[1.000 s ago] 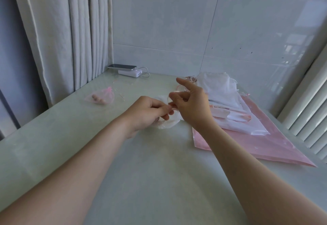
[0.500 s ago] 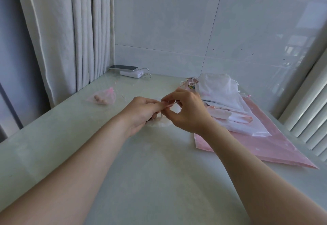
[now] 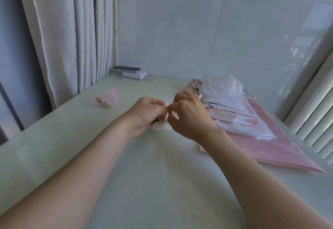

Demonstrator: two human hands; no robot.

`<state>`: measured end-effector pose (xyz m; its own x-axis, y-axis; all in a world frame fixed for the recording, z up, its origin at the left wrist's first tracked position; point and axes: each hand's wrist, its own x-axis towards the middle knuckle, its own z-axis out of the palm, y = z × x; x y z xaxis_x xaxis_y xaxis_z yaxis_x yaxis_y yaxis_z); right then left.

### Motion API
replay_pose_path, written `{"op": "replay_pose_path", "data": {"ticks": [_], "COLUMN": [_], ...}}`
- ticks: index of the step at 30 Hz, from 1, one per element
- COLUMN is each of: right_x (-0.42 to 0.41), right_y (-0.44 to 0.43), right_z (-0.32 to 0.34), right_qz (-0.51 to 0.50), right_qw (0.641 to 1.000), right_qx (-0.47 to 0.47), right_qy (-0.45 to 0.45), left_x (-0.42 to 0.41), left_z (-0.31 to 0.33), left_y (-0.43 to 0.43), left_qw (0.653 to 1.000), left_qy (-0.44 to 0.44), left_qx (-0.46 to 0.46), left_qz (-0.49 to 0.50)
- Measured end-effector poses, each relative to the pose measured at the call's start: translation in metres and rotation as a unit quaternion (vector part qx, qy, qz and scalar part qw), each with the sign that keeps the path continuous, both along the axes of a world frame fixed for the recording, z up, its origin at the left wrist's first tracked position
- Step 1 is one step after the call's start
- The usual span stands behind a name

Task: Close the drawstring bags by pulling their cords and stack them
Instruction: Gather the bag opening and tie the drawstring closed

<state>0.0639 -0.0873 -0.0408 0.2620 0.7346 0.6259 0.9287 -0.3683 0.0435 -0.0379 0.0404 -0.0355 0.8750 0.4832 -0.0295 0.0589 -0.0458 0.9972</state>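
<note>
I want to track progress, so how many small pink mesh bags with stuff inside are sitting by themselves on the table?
1. The pink mesh bag lies alone near the curtain, left of both hands. Others may be hidden in the pile on the right.

We see a pale green-white table (image 3: 54,144) w/ a faint mottled sheen. Under our two hands the small bag (image 3: 160,126) is sheer white, its cord (image 3: 167,103) pale pink-white at the pinch. Left of the grip, well apart, a translucent pink bag (image 3: 110,99) holds peach-coloured beads. Right of the grip, a pile of bags (image 3: 225,99), mostly white, some w/ pink trim; one at the back has a pink print w/ yellow & green bits, too small to read. Beneath the pile, a plain pink sheet (image 3: 270,149). Beyond the grip: white power bank (image 3: 134,75), dark phone (image 3: 126,69) w/ silver edge, white cable. Curtain (image 3: 63,30) off-white, plain. Wall tiles (image 3: 180,21) glossy pale grey-white.
</note>
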Motion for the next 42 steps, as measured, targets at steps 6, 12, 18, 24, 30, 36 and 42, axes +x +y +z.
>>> {"op": "replay_pose_path", "data": {"ticks": [6,12,18,24,30,36,42], "right_x": [-0.002,0.001,0.004,-0.001,-0.001,-0.001,0.000], "right_y": [-0.005,-0.004,-0.004,0.001,-0.001,-0.004,-0.006], "right_z": [0.010,0.014,0.015,0.015,0.016,0.018,0.017], "right_qz": [0.004,0.033,0.049,0.060,0.039,0.038,0.036], "right_qw": [0.943,0.824,0.768,0.701,0.690,0.719,0.718], "right_qx": [0.082,0.123,0.148,0.195,0.235,0.220,0.222], "right_qy": [0.322,0.551,0.621,0.683,0.683,0.658,0.658], "left_x": [-0.001,0.002,0.008,0.011,0.007,0.005,0.005], "left_z": [-0.008,-0.009,-0.018,-0.021,-0.019,-0.017,-0.015], "left_y": [0.009,0.001,0.008,0.007,-0.001,-0.001,-0.003], "left_qw": [0.972,0.923,0.884,0.874,0.889,0.891,0.882], "left_qy": [-0.028,-0.103,-0.138,-0.145,-0.163,-0.173,-0.168], "left_qx": [0.210,0.340,0.403,0.431,0.417,0.397,0.418], "left_qz": [0.105,0.146,0.191,0.174,0.103,0.137,0.135]}}
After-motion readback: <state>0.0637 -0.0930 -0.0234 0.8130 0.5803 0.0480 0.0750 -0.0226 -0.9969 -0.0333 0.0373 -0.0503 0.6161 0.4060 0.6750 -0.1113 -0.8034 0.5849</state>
